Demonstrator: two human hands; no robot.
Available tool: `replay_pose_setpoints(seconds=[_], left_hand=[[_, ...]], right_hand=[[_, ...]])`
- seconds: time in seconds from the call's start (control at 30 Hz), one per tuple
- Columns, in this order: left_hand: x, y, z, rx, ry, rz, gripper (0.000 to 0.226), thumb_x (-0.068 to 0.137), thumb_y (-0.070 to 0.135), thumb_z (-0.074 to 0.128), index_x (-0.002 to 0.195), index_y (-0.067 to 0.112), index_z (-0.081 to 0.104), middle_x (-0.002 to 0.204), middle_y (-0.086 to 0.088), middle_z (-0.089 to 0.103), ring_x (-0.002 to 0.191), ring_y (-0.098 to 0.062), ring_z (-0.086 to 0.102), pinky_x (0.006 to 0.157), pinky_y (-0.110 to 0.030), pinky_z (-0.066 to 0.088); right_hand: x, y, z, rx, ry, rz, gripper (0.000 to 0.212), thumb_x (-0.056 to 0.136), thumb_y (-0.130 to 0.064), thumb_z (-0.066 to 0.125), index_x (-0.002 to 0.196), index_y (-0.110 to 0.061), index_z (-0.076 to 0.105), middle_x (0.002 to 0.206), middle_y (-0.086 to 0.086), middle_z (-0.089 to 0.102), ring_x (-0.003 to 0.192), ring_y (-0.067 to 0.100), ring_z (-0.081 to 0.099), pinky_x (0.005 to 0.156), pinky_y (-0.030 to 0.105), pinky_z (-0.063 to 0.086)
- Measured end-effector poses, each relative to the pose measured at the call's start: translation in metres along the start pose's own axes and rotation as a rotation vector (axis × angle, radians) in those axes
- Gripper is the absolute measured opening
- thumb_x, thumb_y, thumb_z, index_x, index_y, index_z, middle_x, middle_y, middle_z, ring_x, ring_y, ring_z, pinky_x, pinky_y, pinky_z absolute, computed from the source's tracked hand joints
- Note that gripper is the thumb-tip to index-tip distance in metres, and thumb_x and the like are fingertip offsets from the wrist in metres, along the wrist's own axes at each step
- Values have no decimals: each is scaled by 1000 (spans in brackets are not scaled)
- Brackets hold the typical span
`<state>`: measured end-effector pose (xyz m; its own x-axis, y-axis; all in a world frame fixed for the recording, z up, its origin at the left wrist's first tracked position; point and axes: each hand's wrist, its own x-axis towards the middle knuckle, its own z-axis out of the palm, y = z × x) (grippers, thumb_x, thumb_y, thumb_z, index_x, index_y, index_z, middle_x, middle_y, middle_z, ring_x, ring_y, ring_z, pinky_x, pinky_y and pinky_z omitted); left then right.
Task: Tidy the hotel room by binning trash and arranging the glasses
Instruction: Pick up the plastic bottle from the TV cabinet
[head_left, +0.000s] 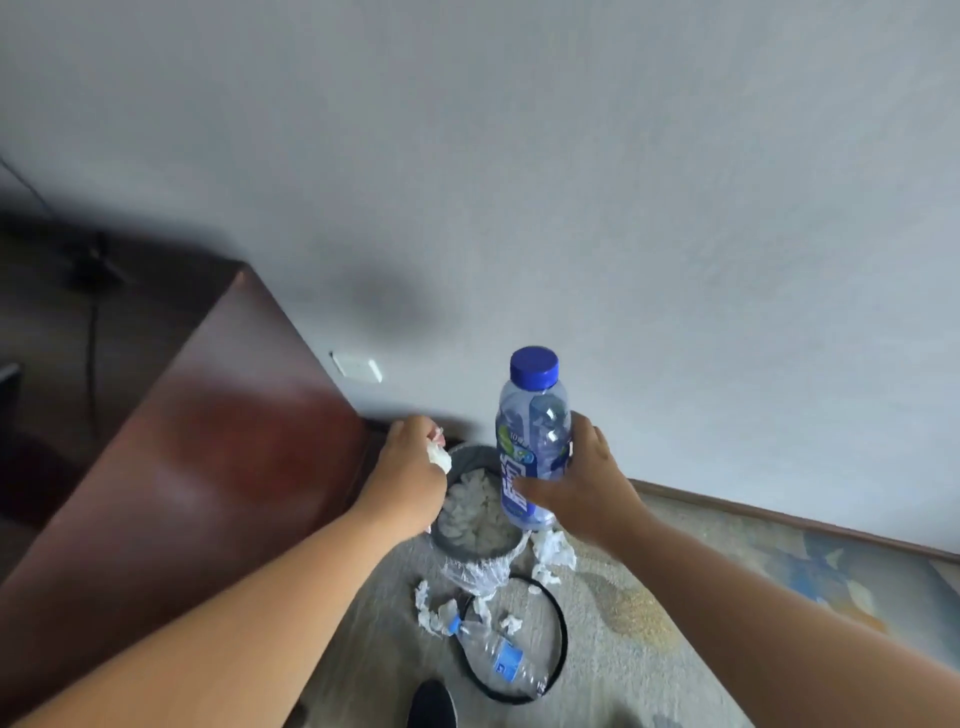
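The floor (649, 597) has a grey carpet on it. A small bin (475, 571) stands on the floor. Just in front of the bin lies a black ring (563, 634), with a squashed bottle (498, 657) inside it. White paper balls (553, 553) lie right of the bin. A brown table (208, 467) stands left of the bin.

We see a furnished, carpeted room of the hotel or bedroom sort. A patterned carpet (649, 597) runs up to a wooden baseboard (779, 512). The plain pale wall (519, 156) carries a white outlet plate (357, 367) low down. A polished dark wooden cabinet (208, 441) stands against that wall, with a small plastic-lined waste bin (470, 554) just beside it.
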<state>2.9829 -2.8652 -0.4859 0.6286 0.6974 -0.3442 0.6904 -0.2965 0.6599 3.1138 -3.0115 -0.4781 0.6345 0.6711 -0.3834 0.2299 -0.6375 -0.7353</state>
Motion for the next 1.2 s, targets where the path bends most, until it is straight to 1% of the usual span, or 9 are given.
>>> replay_pose_setpoints(seconds=[0.17, 0.27, 0.43, 0.6, 0.67, 0.73, 0.8, 0.9, 1.2], left_hand=[[26, -72, 78, -22, 63, -105, 19, 81, -1, 37, 91, 14, 42, 103, -7, 42, 92, -27, 45, 83, -40, 42], [53, -115, 126, -46, 71, -137, 23, 82, -5, 36, 96, 13, 41, 106, -8, 40, 92, -24, 43, 78, -34, 38], [106, -176, 193, -54, 122, -145, 30, 82, -5, 39, 108, 9, 44, 113, -9, 39, 100, -26, 44, 80, -30, 34], [141, -220, 238, -56, 84, -99, 46, 80, 5, 50, 123, 22, 45, 127, -6, 38, 118, -24, 41, 95, -33, 36], [147, -231, 247, -62, 103, -86, 51, 83, 6, 50, 130, 26, 43, 134, -5, 37, 126, -21, 38, 101, -31, 33], [149, -239, 249, -32, 133, -98, 50, 86, 7, 49, 133, 25, 42, 136, -4, 36, 126, -22, 39, 101, -35, 37], [147, -243, 245, 8, 170, -137, 48, 88, 7, 47, 133, 23, 43, 135, -5, 37, 122, -24, 42, 98, -38, 41], [132, -237, 233, 9, 222, -202, 44, 88, 8, 47, 130, 21, 45, 132, -7, 40, 117, -24, 45, 96, -36, 39], [23, -165, 182, 67, 134, -281, 47, 88, 9, 48, 132, 23, 41, 135, -3, 39, 119, -19, 42, 89, -31, 37]], right_hand=[[49, 80, 56, 18, -39, -23, 61, 70, -26, 78, 111, -34, 34, 111, -3, 51, 103, 20, 57, 87, 43, 52], [84, 132, 96, 1, -61, -62, 63, 69, -26, 76, 113, -35, 33, 113, -5, 53, 103, 19, 57, 88, 43, 52], [137, 204, 156, -76, -71, -93, 67, 70, -27, 76, 122, -32, 33, 115, -9, 52, 104, 17, 57, 85, 39, 51], [176, 247, 195, -184, -64, -147, 80, 64, -42, 78, 129, -36, 32, 123, -11, 56, 115, 19, 54, 97, 49, 44], [188, 257, 203, -245, -73, -171, 97, 61, -47, 81, 141, -34, 27, 135, -9, 50, 127, 18, 46, 106, 49, 37], [195, 264, 205, -258, -64, -183, 102, 63, -47, 82, 146, -29, 25, 140, -6, 45, 132, 18, 41, 111, 46, 33], [196, 268, 203, -236, -48, -190, 95, 68, -46, 79, 146, -26, 28, 138, -4, 46, 130, 18, 43, 109, 45, 36], [180, 264, 188, -193, -45, -173, 82, 75, -46, 73, 143, -24, 33, 136, -2, 47, 126, 19, 46, 106, 44, 41], [66, 213, 110, -195, -142, -88, 72, 85, -42, 67, 146, -23, 32, 147, -2, 40, 134, 18, 40, 109, 36, 33]])
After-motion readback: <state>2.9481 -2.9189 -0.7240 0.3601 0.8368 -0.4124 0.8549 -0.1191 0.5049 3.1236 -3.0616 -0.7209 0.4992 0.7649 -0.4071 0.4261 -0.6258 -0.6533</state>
